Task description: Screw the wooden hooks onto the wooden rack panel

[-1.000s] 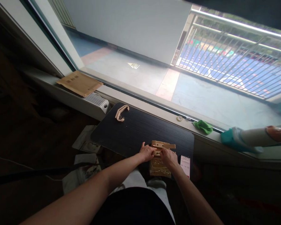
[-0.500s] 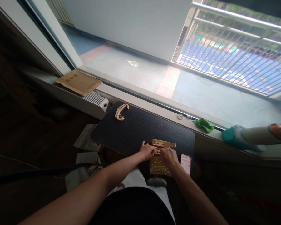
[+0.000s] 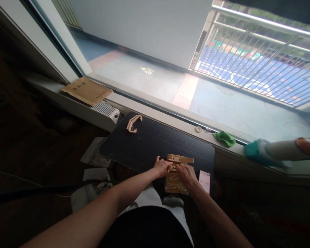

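On the near edge of a small black table [image 3: 150, 143] lies a stack of light wooden pieces [image 3: 179, 159] over a perforated wooden sheet [image 3: 173, 183]. My left hand [image 3: 161, 167] pinches the left end of the wooden pieces, fingers closed on them. My right hand [image 3: 186, 173] grips the same pieces from the right, thumb and fingers pressed on them. A curved wooden part [image 3: 133, 124] lies alone at the table's far left corner.
A phone [image 3: 204, 178] with a lit screen lies at the table's right edge. On the window sill [image 3: 170, 110] are a green cloth [image 3: 224, 138], a tape roll [image 3: 198, 129] and a teal-and-white object [image 3: 271, 151]. A cardboard envelope [image 3: 86, 90] rests on a radiator. Papers lie on the floor at left.
Both hands stay on the wooden pieces with only slight finger shifts. The view has moved a little.
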### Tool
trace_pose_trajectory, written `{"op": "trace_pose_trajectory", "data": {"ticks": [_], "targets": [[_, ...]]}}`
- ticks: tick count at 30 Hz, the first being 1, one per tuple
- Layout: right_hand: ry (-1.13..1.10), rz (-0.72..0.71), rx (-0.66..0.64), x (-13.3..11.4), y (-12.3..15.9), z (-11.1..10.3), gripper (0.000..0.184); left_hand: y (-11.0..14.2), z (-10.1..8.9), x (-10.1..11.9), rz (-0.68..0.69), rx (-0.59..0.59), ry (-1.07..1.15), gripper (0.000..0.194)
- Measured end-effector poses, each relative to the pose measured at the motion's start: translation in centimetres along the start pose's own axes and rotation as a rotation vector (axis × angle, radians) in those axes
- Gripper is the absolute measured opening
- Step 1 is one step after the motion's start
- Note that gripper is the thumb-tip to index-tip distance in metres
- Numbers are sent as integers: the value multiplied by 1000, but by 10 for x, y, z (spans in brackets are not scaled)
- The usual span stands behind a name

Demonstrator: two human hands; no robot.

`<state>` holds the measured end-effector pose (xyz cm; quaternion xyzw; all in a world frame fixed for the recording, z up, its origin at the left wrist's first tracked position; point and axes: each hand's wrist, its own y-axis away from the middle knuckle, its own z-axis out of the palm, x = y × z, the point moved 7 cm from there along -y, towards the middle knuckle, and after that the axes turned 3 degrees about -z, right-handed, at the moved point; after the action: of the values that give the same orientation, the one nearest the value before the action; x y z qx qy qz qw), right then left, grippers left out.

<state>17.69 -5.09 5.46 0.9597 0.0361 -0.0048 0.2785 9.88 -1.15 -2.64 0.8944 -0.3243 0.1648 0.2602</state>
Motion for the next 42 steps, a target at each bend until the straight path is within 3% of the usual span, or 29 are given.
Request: {"op": "trace_pose_trajectory", "data": {"ticks": [9, 13, 19, 29, 37, 42], "targets": [[-153, 253, -35, 12, 2, 12, 28, 1, -1, 0, -8, 3, 2, 34], [-85, 173, -22, 7, 5, 5, 20, 0, 1, 0, -1, 4, -3, 33], [-10, 52, 10, 0, 3, 0, 29, 0, 0, 0, -9, 3, 21, 35], [-154, 246, -37, 5, -1, 16, 24, 3, -5, 2, -18, 7, 3, 33], [11, 14, -9, -12, 2, -1, 28, 3, -4, 2, -18, 2, 14, 31], [-54, 86, -40, -5, -4, 8, 28, 2, -2, 0, -27, -14, 37, 32]]}}
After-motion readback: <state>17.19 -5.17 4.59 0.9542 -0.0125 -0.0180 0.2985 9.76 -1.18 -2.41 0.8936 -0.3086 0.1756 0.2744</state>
